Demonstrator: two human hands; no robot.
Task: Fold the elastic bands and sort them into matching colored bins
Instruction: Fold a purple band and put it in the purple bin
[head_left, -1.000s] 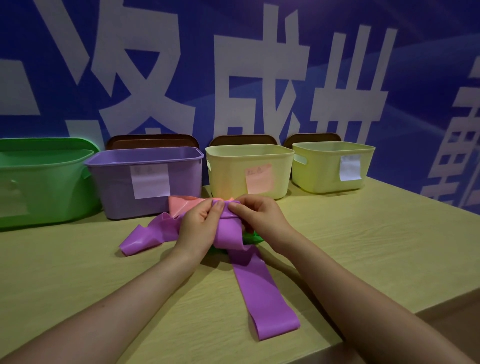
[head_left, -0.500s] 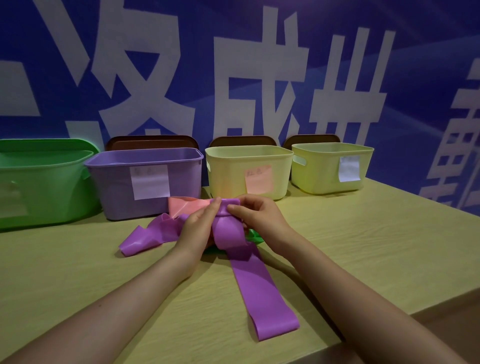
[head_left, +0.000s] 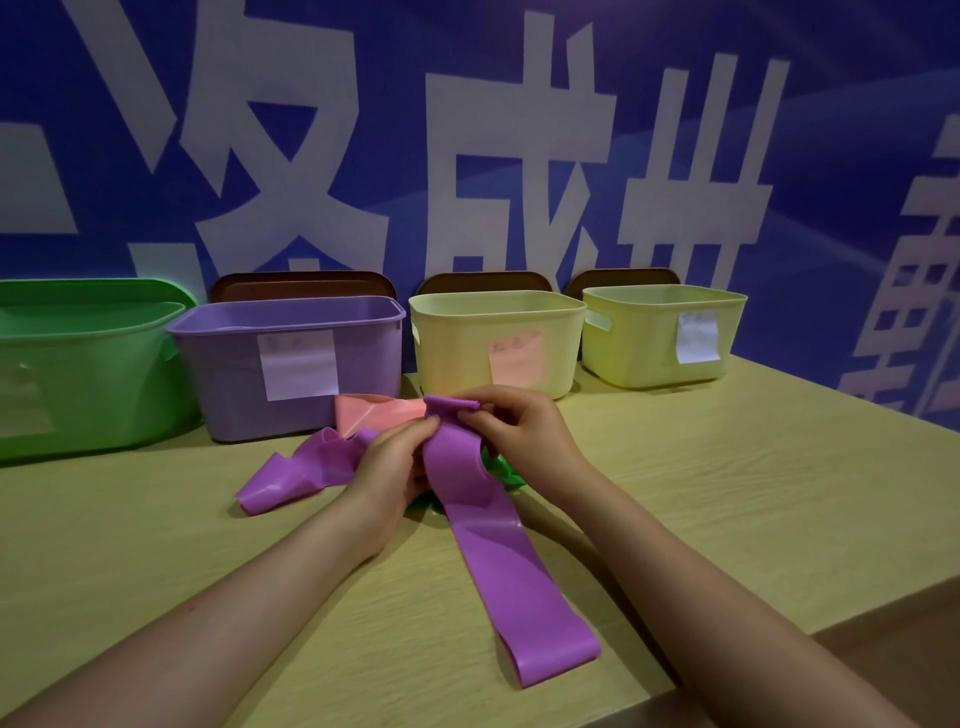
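Overall, a blue wall (head_left: 857, 130) with large white characters fills the upper half of the frame, its characters cut off at the top and both side edges. Below it, a pale wooden surface (head_left: 753, 493) spans the lower half; its near right corner ends at the lower right.

Four bins stand in a row along the back. The green bin (head_left: 78, 374), far left, is cut off by the frame edge. The purple bin (head_left: 218, 384) comes next, then the cream bin (head_left: 452, 343) at centre and the yellow-green bin (head_left: 634, 343) at upper right. Three of them carry a paper label; the writing is too faint to read. Three brown lids (head_left: 301, 283) stand behind the bins, mostly hidden.

Two purple strips are counted. The purple band (head_left: 498, 551) runs from centre frame down to a loop at lower centre, lying on the surface. A second purple strip (head_left: 296, 473) lies rumpled at centre left; whether it joins the first cannot be told. One pink band (head_left: 374, 415) lies just before the purple bin, partly covered. One green band (head_left: 506, 473) shows only as scraps under the hands.

The left hand (head_left: 389, 467) has its fingers curled on the purple band at centre. The right hand (head_left: 524, 431) pinches the band's bunched upper end between thumb and fingers.
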